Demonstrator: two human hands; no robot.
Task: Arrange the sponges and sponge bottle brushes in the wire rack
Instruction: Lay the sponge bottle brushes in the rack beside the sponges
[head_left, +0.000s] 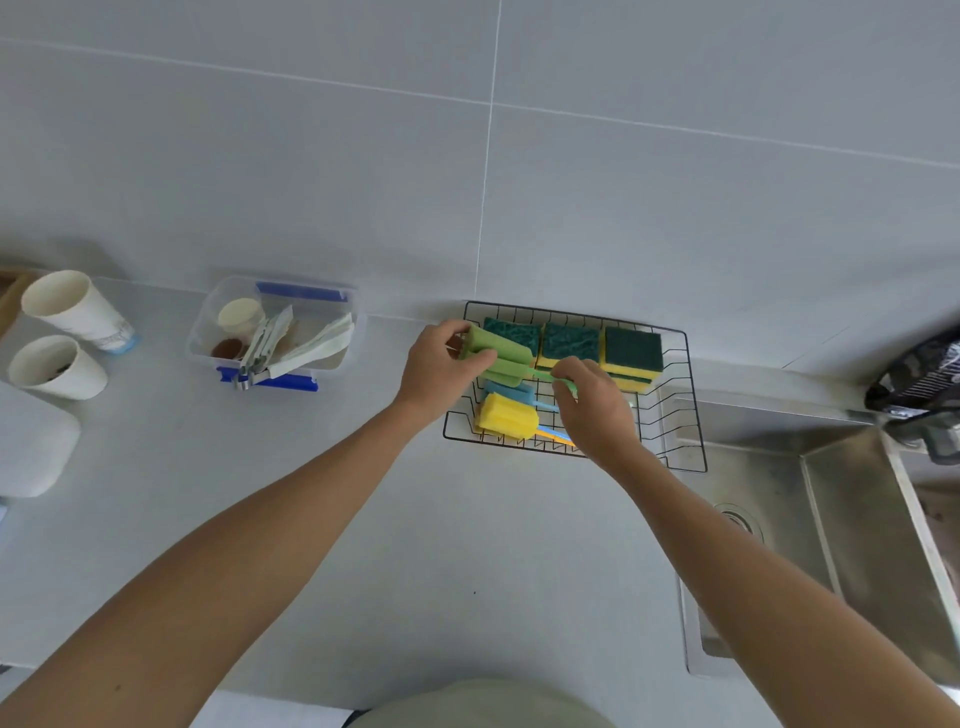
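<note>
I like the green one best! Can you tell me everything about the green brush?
The green brush has a chunky, ridged, light green head that looks like soft sponge, and a thin green stick handle that looks like plastic. It lies sideways over the back of the rack, in front of the sponges and behind the blue brush. The left hand holds its head, and the right hand pinches its handle. Whether it rests on the wires cannot be told.

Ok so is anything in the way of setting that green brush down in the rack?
Nothing visible blocks it. Both hands hold the green brush over the wire rack, just in front of the three sponges. The blue brush and yellow brush lie nearer the person.
</note>
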